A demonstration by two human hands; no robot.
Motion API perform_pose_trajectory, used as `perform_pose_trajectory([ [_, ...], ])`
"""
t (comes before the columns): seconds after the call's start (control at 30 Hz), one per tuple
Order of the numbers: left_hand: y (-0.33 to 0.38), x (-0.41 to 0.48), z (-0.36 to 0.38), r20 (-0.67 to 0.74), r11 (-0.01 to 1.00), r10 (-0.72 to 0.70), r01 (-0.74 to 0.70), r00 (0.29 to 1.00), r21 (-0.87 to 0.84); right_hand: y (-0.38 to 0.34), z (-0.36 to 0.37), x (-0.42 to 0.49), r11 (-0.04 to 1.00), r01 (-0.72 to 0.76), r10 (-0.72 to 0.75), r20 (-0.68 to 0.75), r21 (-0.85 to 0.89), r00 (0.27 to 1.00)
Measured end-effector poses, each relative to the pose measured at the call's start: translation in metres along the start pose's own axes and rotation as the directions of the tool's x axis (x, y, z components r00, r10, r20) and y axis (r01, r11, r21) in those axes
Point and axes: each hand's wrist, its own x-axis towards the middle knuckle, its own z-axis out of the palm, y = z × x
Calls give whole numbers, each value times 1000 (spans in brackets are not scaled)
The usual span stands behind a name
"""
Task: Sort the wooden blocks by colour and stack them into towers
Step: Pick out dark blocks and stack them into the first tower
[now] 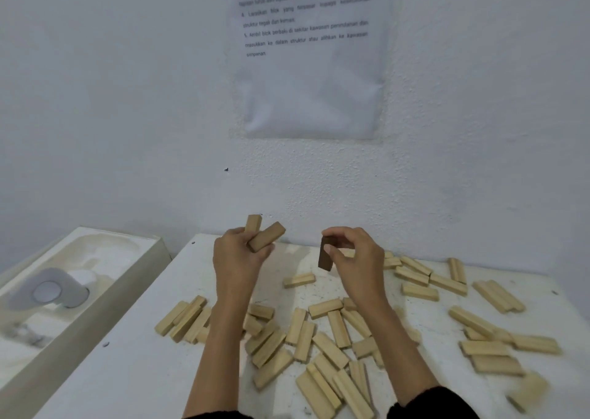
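Observation:
My left hand (238, 257) is raised above the white table (134, 354) and grips two brown wooden blocks (266, 235) that stick up out of the fist. My right hand (354, 259) pinches one dark brown block (325, 257) between thumb and fingers, hanging upright. Several pale wooden blocks (319, 345) lie scattered flat on the table below and around both forearms. One pale block (299, 280) lies alone between the hands.
A white wall stands just behind the table, with a printed paper sheet (308, 67) taped to it. At the left is a white moulded tray (73, 278) holding a grey-white device (51, 291). More pale blocks (498, 297) spread toward the table's right edge.

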Motion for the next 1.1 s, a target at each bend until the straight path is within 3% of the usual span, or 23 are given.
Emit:
perform_pose_trajectory([
  [0.23,29,-59,-8,186,997,75,-69,980,-41,-30,-36,-80,982,-138,151,-91,131,984],
  [0.43,35,-112,-26,417,978,176,-206,892,27,-55,-61,-128,978,-191,199,-99,83,975],
  [0.8,1,-221,-106,527,962,187,-262,829,70,-75,-78,-244,936,-345,351,107,-72,930],
  [0.97,-8,-244,-132,626,961,148,-260,766,91,-74,-73,-272,948,-247,268,87,-201,959],
  [1.1,-11,-239,-155,746,996,78,-81,661,-33,-78,-75,-283,914,-137,214,166,-382,963],
])
